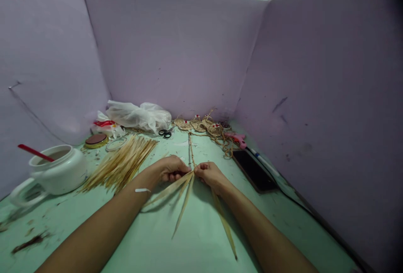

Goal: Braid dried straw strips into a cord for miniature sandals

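My left hand (170,169) and my right hand (209,174) meet at the middle of the pale green table (195,248), both pinched on dry straw strips (184,199). The loose strip ends fan down toward me, one long strip (225,224) running under my right forearm. From the pinch point a braided straw cord (190,149) runs away toward the back of the table.
A bundle of straw sticks (121,164) lies left of my hands. A white pot with a red-handled tool (55,171) stands far left. At the back lie a plastic bag (138,115), scissors (165,133), woven straw rounds (201,124). A pink glue gun (237,138), a dark phone (254,170) and a pen (262,161) lie right.
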The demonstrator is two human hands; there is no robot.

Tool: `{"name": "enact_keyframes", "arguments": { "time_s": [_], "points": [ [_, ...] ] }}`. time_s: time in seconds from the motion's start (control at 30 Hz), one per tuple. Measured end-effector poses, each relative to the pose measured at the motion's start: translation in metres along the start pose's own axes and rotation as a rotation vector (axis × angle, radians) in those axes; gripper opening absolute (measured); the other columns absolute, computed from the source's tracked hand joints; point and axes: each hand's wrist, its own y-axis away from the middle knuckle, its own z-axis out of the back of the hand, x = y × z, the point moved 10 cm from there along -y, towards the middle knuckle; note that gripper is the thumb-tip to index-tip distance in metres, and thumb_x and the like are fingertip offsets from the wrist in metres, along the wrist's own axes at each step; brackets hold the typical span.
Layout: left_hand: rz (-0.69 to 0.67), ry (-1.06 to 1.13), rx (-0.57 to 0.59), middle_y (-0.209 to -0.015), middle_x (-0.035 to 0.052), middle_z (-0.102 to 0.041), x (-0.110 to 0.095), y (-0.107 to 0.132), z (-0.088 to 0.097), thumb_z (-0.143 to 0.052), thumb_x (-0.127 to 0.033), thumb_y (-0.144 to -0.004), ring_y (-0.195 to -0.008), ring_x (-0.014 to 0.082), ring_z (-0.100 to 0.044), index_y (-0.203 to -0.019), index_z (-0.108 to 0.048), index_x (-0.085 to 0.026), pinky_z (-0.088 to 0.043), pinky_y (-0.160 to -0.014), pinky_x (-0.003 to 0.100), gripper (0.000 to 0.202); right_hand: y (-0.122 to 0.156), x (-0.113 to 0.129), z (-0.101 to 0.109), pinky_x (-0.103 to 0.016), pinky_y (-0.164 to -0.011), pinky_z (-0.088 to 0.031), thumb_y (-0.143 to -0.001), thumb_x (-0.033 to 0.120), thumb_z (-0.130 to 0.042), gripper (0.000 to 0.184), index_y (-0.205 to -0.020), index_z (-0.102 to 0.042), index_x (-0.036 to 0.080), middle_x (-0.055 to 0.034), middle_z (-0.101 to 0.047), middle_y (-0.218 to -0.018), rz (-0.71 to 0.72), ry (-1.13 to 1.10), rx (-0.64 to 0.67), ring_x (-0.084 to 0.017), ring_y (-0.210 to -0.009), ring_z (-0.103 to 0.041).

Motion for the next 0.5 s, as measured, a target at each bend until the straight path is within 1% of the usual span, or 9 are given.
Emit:
{"name": "enact_keyframes", "arguments": {
  "time_s": [0.1, 0.2, 0.27, 0.33, 0.43, 0.5],
  "points": [
    [0.02, -0.003, 0.026, -0.035, -0.0049, -0.034, 0.001, 0.0, -0.005, -0.068, -0.04, -0.049, -0.032, 0.0013, -0.02, -0.05, -0.044, -0.015, -0.011, -0.033, 0.016, 0.035, -0.004, 0.0, 0.001, -0.019, -0.039, -0.019, -0.062, 0.021, -0.052, 0.015, -0.052, -0.044, 0.015, 0.007, -0.035, -0.041, 0.049, 0.026, -0.024, -0.004, -0.038, -0.027],
    [0.047, -0.008, 0.055, -0.036, -0.004, -0.035, 0.003, 0.0, -0.01, -0.067, -0.04, -0.05, -0.032, 0.0015, -0.018, -0.05, -0.047, -0.015, -0.009, -0.033, 0.016, 0.032, -0.006, -0.001, 0.002, -0.019, -0.041, -0.022, -0.061, 0.02, -0.052, 0.012, -0.052, -0.045, 0.015, 0.0065, -0.036, -0.042, 0.074, 0.053, -0.045, -0.004, -0.041, -0.029],
    [0.046, -0.027, 0.044, -0.036, -0.0033, -0.036, 0.003, -0.001, -0.011, -0.066, -0.038, -0.051, -0.032, 0.0019, -0.019, -0.049, -0.048, -0.015, -0.01, -0.033, 0.017, 0.03, -0.007, -0.003, 0.001, -0.019, -0.041, -0.022, -0.06, 0.017, -0.051, 0.009, -0.053, -0.047, 0.014, 0.0063, -0.037, -0.043, 0.076, 0.058, -0.042, -0.004, -0.041, -0.029],
    [0.022, -0.054, -0.016, -0.036, -0.0027, -0.036, 0.001, -0.003, -0.008, -0.066, -0.036, -0.051, -0.032, 0.0027, -0.022, -0.047, -0.047, -0.015, -0.012, -0.033, 0.017, 0.029, -0.008, -0.002, -0.001, -0.019, -0.041, -0.022, -0.06, 0.016, -0.05, 0.007, -0.053, -0.048, 0.014, 0.0062, -0.038, -0.043, 0.079, 0.059, -0.03, -0.004, -0.041, -0.03],
    [-0.027, -0.111, -0.146, -0.034, -0.0021, -0.037, -0.004, -0.005, 0.002, -0.065, -0.033, -0.052, -0.031, 0.0044, -0.028, -0.044, -0.044, -0.015, -0.016, -0.034, 0.018, 0.029, -0.007, 0.001, -0.002, -0.019, -0.04, -0.021, -0.06, 0.016, -0.049, 0.007, -0.053, -0.048, 0.014, 0.0061, -0.038, -0.044, 0.097, 0.061, -0.011, -0.004, -0.041, -0.029],
    [-0.076, -0.167, -0.188, -0.033, -0.0018, -0.037, -0.01, -0.007, 0.006, -0.064, -0.033, -0.053, -0.031, 0.0052, -0.029, -0.042, -0.043, -0.015, -0.017, -0.034, 0.019, 0.029, -0.007, 0.003, -0.002, -0.019, -0.04, -0.021, -0.059, 0.016, -0.05, 0.006, -0.053, -0.048, 0.014, 0.006, -0.039, -0.044, 0.111, 0.065, -0.015, -0.004, -0.041, -0.029]
  ]
}}
